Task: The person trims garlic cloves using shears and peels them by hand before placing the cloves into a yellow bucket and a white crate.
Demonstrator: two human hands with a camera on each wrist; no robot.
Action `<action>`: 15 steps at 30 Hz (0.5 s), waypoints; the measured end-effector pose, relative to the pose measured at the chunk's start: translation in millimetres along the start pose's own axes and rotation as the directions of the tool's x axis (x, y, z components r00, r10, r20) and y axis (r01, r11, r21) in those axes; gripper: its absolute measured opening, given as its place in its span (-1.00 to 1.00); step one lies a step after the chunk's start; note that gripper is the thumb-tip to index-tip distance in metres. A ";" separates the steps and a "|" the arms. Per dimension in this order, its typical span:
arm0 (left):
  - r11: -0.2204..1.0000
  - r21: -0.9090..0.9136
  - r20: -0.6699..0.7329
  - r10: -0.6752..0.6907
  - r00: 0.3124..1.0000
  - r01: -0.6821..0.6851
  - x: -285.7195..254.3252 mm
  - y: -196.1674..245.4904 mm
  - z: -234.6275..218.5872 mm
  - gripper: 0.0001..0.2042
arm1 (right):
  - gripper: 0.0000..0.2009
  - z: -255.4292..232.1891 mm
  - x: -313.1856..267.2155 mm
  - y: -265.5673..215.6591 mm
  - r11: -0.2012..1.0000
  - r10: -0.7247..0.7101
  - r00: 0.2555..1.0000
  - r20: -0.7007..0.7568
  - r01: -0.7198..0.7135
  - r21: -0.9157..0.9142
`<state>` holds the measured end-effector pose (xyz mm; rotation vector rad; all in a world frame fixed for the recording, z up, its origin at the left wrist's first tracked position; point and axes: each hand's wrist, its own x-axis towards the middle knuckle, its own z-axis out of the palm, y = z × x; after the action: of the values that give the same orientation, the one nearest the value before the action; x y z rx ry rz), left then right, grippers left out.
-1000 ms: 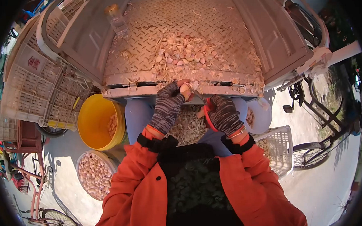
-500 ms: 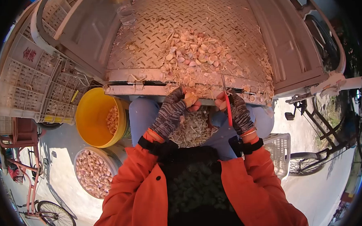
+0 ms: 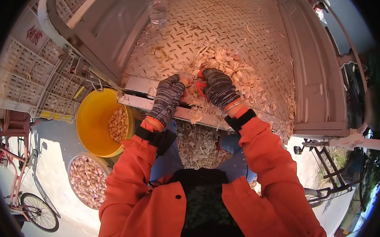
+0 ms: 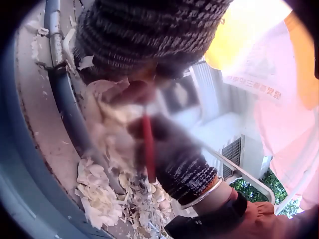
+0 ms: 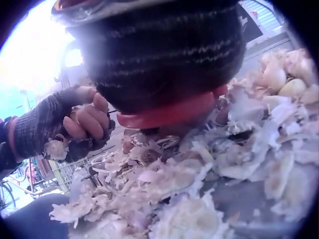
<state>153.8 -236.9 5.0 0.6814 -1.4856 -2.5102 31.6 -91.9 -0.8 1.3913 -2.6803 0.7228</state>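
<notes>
Both hands, in striped fingerless gloves, work close together over the front edge of a metal truck bed point(image 3: 219, 24). My left hand point(image 3: 166, 98) has its fingers curled round a pale piece of garlic point(image 3: 187, 80), mostly covered by the fingers. My right hand point(image 3: 218, 89) grips red-handled scissors point(image 3: 200, 91); their blades are hidden in the head view. The red handle point(image 5: 169, 112) shows below the glove in the right wrist view. Beside and beyond the right hand lies a heap of garlic cloves and papery skins point(image 3: 241, 75).
On the left stand a yellow bucket point(image 3: 91, 123) partly filled with cloves and a tub point(image 3: 86, 180) full of cloves. Plastic crates point(image 3: 37, 79) lean behind them. A clear jar point(image 3: 158, 12) sits on the bed. Dry scraps point(image 3: 198, 146) lie between the legs.
The hands were apart half a second ago; now both are forward over the bed edge, close together. The right hand has moved left and forward with the scissors. The view has shifted.
</notes>
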 end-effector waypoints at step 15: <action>0.175 0.922 0.331 0.107 0.938 -0.345 35.1 -26.3 0.7 -0.52 | -0.76 -136.5 -245.7 -16.4 0.644 0.681 0.634 -0.366 -0.280 0.711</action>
<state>125.1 -235.4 -28.2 0.2056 -2.9679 -1.0660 167.2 145.1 68.1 0.1986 -2.3260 1.8349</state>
